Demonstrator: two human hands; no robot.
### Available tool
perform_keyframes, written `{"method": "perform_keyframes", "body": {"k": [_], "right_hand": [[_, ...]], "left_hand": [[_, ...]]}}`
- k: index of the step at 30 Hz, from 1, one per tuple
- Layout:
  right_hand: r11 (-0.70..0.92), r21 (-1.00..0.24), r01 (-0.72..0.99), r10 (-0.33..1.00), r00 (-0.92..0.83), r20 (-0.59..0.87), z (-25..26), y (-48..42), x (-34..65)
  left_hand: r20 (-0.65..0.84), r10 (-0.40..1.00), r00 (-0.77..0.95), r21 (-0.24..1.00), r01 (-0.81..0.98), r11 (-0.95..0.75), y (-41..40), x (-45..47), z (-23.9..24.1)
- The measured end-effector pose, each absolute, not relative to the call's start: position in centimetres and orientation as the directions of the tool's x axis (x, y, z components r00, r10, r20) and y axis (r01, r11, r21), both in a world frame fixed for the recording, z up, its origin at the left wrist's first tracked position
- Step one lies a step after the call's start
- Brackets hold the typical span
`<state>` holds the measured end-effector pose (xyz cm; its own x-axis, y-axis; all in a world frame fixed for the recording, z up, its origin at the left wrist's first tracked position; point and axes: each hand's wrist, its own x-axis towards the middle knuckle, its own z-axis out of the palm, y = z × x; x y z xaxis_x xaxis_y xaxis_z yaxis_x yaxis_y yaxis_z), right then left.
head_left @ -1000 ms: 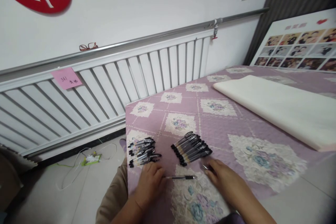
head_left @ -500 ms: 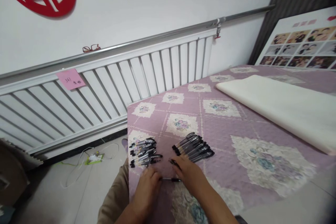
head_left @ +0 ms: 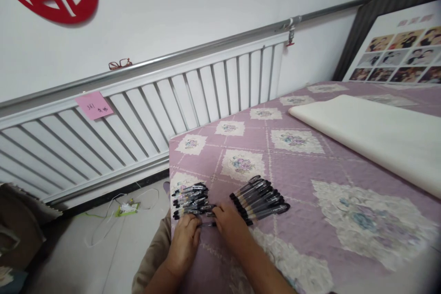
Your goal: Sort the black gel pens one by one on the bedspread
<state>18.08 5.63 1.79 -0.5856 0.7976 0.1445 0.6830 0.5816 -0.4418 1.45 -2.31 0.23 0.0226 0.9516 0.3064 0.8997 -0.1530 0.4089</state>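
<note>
My left hand (head_left: 185, 235) is closed at the table's near left edge, its fingertips at a thin pen (head_left: 208, 224) that sticks out toward my right hand. My right hand (head_left: 228, 221) is closed too, thumb and fingertips pinching the end of a black-capped pen beside the left group. This left group of clear-barrelled pens (head_left: 189, 197) lies in a rough stack just beyond my left hand. A second row of black-capped pens (head_left: 260, 197) is fanned side by side to the right of my right hand. My fingers hide parts of the held pens.
A purple floral cloth (head_left: 241, 140) covers the table. A folded cream sheet (head_left: 372, 124) lies at the right. Behind stands a white radiator (head_left: 203, 89) with a pink note (head_left: 93, 105); glasses (head_left: 120, 64) rest on the pipe. A power strip (head_left: 127, 208) is on the floor.
My right hand has moved left, away from the right row to the edge of the left group. My left hand has shifted slightly left. The view has turned a little.
</note>
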Motion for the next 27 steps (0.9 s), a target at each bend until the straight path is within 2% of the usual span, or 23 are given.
{"method": "perform_keyframes", "body": {"k": [13,17,22,27], "right_hand": [[0.556,-0.560,0.614,0.808,-0.556,0.193,1.7,7.6,17.6],[0.562,-0.529,0.636,0.807,-0.562,0.183,1.6,7.6,18.2],[0.638,-0.464,0.615,0.744,-0.646,0.167,1.7,7.1,18.0],[0.672,-0.502,0.544,0.702,-0.685,0.198,1.6,6.8,17.3]], "left_hand": [[0.325,0.945,-0.025,0.424,0.898,-0.122,-1.8,1.1,0.2],[0.327,0.945,-0.022,0.424,0.897,-0.126,-1.8,1.1,0.2],[0.295,0.955,-0.015,0.413,0.904,-0.113,-2.0,1.2,0.5],[0.293,0.956,0.021,0.405,0.903,-0.143,-2.0,1.1,0.4]]}}
